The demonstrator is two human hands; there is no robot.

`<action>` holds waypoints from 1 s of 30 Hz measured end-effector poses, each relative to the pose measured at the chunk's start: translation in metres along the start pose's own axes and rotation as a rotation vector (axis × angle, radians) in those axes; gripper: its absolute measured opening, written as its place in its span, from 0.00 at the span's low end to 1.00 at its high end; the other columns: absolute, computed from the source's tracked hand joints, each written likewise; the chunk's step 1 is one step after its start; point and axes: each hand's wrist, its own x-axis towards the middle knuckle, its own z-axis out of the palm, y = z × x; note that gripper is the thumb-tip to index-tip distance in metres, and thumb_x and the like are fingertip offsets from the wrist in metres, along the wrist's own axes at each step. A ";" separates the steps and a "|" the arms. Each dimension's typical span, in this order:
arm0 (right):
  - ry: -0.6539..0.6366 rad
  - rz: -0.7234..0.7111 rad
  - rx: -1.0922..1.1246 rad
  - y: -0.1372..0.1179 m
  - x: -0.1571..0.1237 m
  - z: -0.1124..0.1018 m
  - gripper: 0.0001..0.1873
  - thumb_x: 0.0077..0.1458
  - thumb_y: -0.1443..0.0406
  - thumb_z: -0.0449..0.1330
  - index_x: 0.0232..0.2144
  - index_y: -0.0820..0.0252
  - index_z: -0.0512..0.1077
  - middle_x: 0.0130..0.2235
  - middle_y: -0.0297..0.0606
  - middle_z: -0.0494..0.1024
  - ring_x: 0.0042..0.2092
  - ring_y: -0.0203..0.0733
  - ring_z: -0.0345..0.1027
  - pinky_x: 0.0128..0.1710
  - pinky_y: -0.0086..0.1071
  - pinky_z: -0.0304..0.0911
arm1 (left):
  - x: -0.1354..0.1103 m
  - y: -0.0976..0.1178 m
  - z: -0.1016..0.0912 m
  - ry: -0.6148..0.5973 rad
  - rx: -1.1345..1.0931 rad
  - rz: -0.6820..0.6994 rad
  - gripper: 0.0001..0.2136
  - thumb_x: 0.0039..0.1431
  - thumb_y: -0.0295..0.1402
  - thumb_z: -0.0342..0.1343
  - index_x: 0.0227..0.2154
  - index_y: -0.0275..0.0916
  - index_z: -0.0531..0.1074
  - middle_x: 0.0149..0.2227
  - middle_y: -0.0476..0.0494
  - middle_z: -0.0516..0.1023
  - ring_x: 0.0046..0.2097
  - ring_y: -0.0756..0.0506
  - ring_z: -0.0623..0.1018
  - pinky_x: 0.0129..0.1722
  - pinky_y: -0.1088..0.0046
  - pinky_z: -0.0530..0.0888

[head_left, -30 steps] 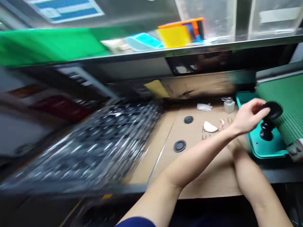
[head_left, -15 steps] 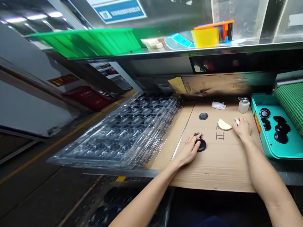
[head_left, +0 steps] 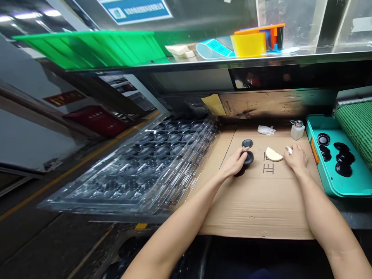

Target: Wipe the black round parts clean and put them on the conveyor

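My left hand (head_left: 235, 162) grips a round black disc-shaped part (head_left: 248, 158) between thumb and fingers, raised a little off the cardboard (head_left: 255, 209). Beneath that hand a second dark round piece (head_left: 240, 172) shows in part. Just beyond lies a flat black disc (head_left: 247, 143). My right hand (head_left: 296, 159) rests on the cardboard with its fingers closed around a small white item (head_left: 288, 150), mostly covered, whose kind I cannot make out. Between the hands is a cream half-round pad (head_left: 274, 154).
Stacked clear plastic trays (head_left: 124, 170) with dark round parts stand left. A teal bin (head_left: 334, 182) holding black discs is at right, beside a green mesh belt (head_left: 357, 124). A small bottle (head_left: 297, 130) and crumpled white tissue (head_left: 266, 130) lie behind. Overhead runs a metal shelf (head_left: 203, 66).
My left hand has moved away from me and lifted the black disc part off the cardboard. My right hand stays nearly in place with the white item. The view has shifted slightly.
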 end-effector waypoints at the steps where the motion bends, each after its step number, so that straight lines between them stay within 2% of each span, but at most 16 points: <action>1: -0.006 0.007 0.000 0.000 0.000 0.000 0.15 0.61 0.60 0.55 0.48 0.57 0.73 0.52 0.47 0.77 0.52 0.52 0.71 0.47 0.39 0.62 | 0.014 0.001 0.001 -0.021 0.010 -0.034 0.20 0.68 0.43 0.50 0.56 0.40 0.72 0.67 0.35 0.71 0.70 0.38 0.67 0.72 0.57 0.57; 4: -0.041 0.020 -0.004 -0.001 0.000 0.000 0.15 0.62 0.60 0.56 0.48 0.57 0.73 0.51 0.46 0.76 0.53 0.51 0.70 0.49 0.39 0.62 | 0.054 0.001 0.006 -0.067 0.114 -0.137 0.18 0.65 0.39 0.51 0.54 0.36 0.73 0.70 0.33 0.66 0.73 0.37 0.63 0.73 0.59 0.56; 6: -0.052 0.013 -0.003 0.000 0.001 0.000 0.14 0.62 0.60 0.55 0.47 0.57 0.74 0.51 0.46 0.76 0.52 0.51 0.71 0.49 0.38 0.62 | 0.076 0.000 0.006 -0.074 0.160 -0.171 0.19 0.65 0.37 0.51 0.54 0.34 0.73 0.69 0.31 0.67 0.71 0.36 0.65 0.72 0.59 0.58; 8: -0.039 0.002 0.003 0.001 0.000 0.000 0.14 0.62 0.60 0.56 0.47 0.57 0.73 0.51 0.46 0.76 0.52 0.51 0.71 0.49 0.39 0.63 | 0.091 0.000 0.004 -0.061 0.166 -0.183 0.20 0.66 0.37 0.49 0.55 0.32 0.72 0.67 0.29 0.70 0.69 0.35 0.69 0.70 0.57 0.61; 10: -0.021 -0.006 0.008 0.001 0.000 0.000 0.14 0.61 0.61 0.56 0.47 0.58 0.73 0.51 0.47 0.76 0.52 0.51 0.71 0.49 0.39 0.63 | 0.095 0.003 -0.001 -0.036 0.168 -0.178 0.22 0.67 0.37 0.47 0.57 0.32 0.71 0.67 0.29 0.70 0.68 0.35 0.70 0.70 0.56 0.62; 11: -0.016 -0.006 0.010 0.001 0.000 0.000 0.14 0.61 0.61 0.56 0.48 0.58 0.73 0.51 0.47 0.76 0.52 0.52 0.71 0.49 0.39 0.63 | 0.090 0.006 -0.004 -0.018 0.160 -0.153 0.22 0.68 0.38 0.46 0.59 0.32 0.70 0.67 0.30 0.70 0.69 0.36 0.69 0.70 0.57 0.61; 13: -0.015 -0.006 0.011 0.001 -0.001 0.000 0.14 0.61 0.61 0.56 0.48 0.58 0.73 0.51 0.47 0.77 0.52 0.52 0.71 0.49 0.39 0.63 | 0.065 0.013 -0.007 0.007 0.116 -0.059 0.24 0.70 0.41 0.44 0.62 0.35 0.68 0.69 0.33 0.67 0.71 0.38 0.66 0.71 0.58 0.59; 16: -0.028 -0.011 0.009 0.000 -0.001 0.002 0.14 0.61 0.61 0.56 0.48 0.57 0.73 0.51 0.47 0.77 0.52 0.51 0.71 0.49 0.39 0.63 | 0.001 0.022 -0.001 -0.069 0.062 0.074 0.24 0.72 0.46 0.42 0.62 0.40 0.67 0.72 0.37 0.63 0.75 0.40 0.57 0.74 0.57 0.53; 18: -0.025 -0.020 0.002 0.000 0.000 0.003 0.15 0.61 0.61 0.56 0.48 0.57 0.73 0.51 0.47 0.77 0.52 0.51 0.71 0.49 0.39 0.63 | -0.041 0.022 0.010 -0.156 0.118 0.076 0.21 0.73 0.47 0.41 0.56 0.42 0.69 0.72 0.39 0.63 0.77 0.40 0.49 0.75 0.51 0.47; 20: -0.008 -0.022 -0.006 0.001 0.000 0.005 0.15 0.61 0.61 0.56 0.48 0.58 0.73 0.51 0.47 0.77 0.52 0.52 0.71 0.49 0.39 0.63 | -0.066 0.020 0.021 -0.207 0.185 0.022 0.19 0.73 0.46 0.40 0.54 0.43 0.69 0.72 0.39 0.64 0.77 0.39 0.48 0.75 0.45 0.42; 22: 0.008 -0.020 -0.004 0.002 0.000 0.006 0.15 0.61 0.61 0.56 0.48 0.58 0.73 0.51 0.48 0.77 0.52 0.52 0.71 0.50 0.40 0.63 | -0.068 0.015 0.030 -0.206 0.235 -0.019 0.20 0.73 0.44 0.39 0.57 0.43 0.68 0.72 0.39 0.64 0.77 0.39 0.50 0.74 0.42 0.41; 24: 0.010 -0.012 0.004 0.003 -0.001 0.006 0.15 0.61 0.60 0.56 0.48 0.58 0.73 0.51 0.48 0.76 0.52 0.52 0.71 0.50 0.40 0.63 | -0.057 0.008 0.033 -0.177 0.252 -0.035 0.21 0.72 0.43 0.39 0.59 0.43 0.67 0.72 0.38 0.64 0.77 0.39 0.50 0.74 0.42 0.42; 27: -0.003 0.007 0.018 0.002 -0.001 0.005 0.15 0.61 0.60 0.56 0.48 0.58 0.73 0.51 0.48 0.76 0.52 0.52 0.71 0.50 0.40 0.63 | -0.037 0.002 0.030 -0.154 0.217 -0.037 0.22 0.72 0.42 0.40 0.61 0.42 0.67 0.72 0.37 0.64 0.77 0.38 0.50 0.74 0.43 0.43; 30: -0.036 0.046 0.030 0.000 0.006 0.000 0.16 0.62 0.59 0.55 0.48 0.58 0.73 0.52 0.48 0.77 0.52 0.53 0.72 0.50 0.41 0.64 | -0.029 0.004 0.025 -0.108 0.136 -0.025 0.19 0.71 0.42 0.44 0.57 0.43 0.70 0.69 0.37 0.68 0.76 0.36 0.54 0.74 0.41 0.42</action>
